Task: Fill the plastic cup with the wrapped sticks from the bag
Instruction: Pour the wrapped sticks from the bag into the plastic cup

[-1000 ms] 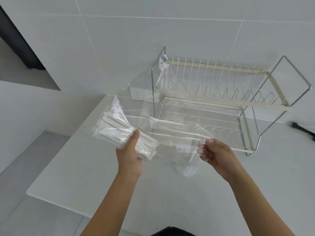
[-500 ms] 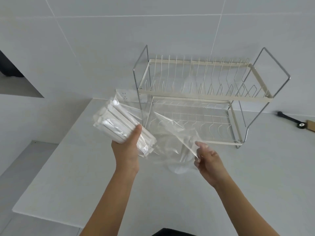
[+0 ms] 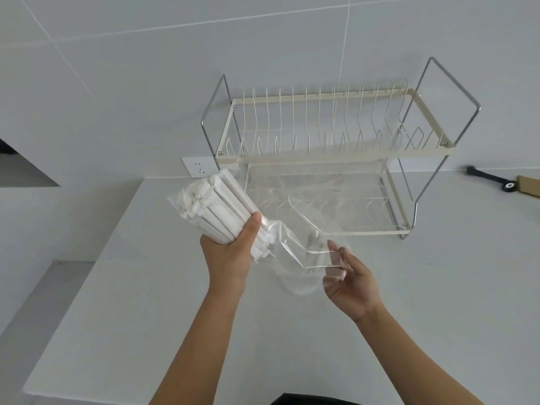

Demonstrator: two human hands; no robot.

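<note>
My left hand [image 3: 230, 254] grips a bundle of white paper-wrapped sticks [image 3: 213, 207] through a clear plastic bag [image 3: 295, 229], holding it tilted above the counter with the closed end up and to the left. The bag's loose open end trails right, where my right hand [image 3: 347, 280] pinches its edge between thumb and fingers. A clear plastic cup [image 3: 298, 283] stands on the counter under the bag's mouth, partly hidden by the film and hard to make out.
A two-tier wire dish rack [image 3: 330, 154] stands at the back against the tiled wall. A wall socket [image 3: 198, 168] is left of it. A black-handled tool [image 3: 491, 178] lies at the far right. The white counter [image 3: 146, 302] ends at the left and front.
My left hand has tipped the bundle more upright, sticks pointing up-left. My right hand has dropped lower and nearer with the bag's open end. The camera has shifted left and nearer.
</note>
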